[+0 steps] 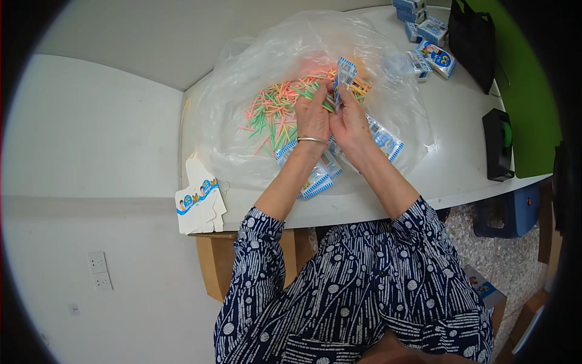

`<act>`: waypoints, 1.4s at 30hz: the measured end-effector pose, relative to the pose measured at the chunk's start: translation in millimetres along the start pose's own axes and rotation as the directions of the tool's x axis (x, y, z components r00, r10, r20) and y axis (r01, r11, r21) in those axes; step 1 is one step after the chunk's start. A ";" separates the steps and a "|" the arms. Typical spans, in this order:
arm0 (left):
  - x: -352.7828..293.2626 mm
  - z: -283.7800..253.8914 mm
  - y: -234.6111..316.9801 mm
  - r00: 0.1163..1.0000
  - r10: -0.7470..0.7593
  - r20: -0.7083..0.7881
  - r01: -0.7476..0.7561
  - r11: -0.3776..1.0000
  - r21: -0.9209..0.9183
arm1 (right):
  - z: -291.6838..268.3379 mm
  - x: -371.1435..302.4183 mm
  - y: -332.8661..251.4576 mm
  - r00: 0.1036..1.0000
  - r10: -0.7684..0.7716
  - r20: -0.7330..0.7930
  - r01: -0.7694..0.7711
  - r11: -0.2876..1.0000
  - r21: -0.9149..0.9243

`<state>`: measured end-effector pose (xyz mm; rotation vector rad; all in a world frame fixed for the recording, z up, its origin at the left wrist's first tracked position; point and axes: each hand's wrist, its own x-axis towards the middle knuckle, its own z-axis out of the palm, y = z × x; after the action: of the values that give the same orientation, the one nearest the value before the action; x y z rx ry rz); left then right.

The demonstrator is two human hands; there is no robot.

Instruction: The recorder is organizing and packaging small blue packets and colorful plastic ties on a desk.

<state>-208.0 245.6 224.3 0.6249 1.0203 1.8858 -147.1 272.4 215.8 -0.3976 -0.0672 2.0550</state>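
Both hands meet over a heap of short, thin pink, green and yellow sticks lying on a clear plastic bag. My right hand is closed on a small blue-and-white packet, held upright between thumb and fingers. Close against it, my left hand, with a metal bangle at the wrist, has its fingers curled at the packet's side. A few of the coloured sticks show at its fingertips; the palm side is hidden. Flat blue-and-white packets lie under my left wrist, and another flat packet lies beside my right wrist.
The crumpled clear bag spreads over the white table. Folded white cartons lie at the near left corner. Small boxes, a black bag and a black tape dispenser stand on the right, beside a green panel.
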 end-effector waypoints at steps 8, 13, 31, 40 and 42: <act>3.9 -6.6 7.1 1.000 0.013 0.024 -0.014 1.000 0.021 | 2.4 2.1 4.6 0.999 -0.015 0.049 0.017 0.999 -0.030; 13.8 -13.7 12.7 1.000 0.014 -0.021 -0.013 0.998 0.058 | 0.4 7.9 4.0 0.996 -0.005 0.092 0.012 0.997 -0.080; 46.3 -64.1 33.7 0.989 -0.103 -0.105 0.133 0.928 0.349 | -27.5 -15.1 -45.0 0.975 0.157 0.158 -0.026 0.784 -0.620; 50.6 -68.8 42.5 0.992 0.004 -0.129 0.076 0.789 0.610 | -36.2 -17.3 -52.5 0.958 0.226 0.176 -0.007 0.635 -0.773; 46.3 -58.6 48.9 0.995 -0.028 -0.095 0.072 0.863 0.500 | -37.2 -18.6 -56.5 0.955 0.242 0.173 -0.003 0.591 -0.807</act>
<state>-296.5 248.7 235.1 0.8101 1.5946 1.6080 -79.9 280.3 197.3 -0.6808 -1.2167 2.1015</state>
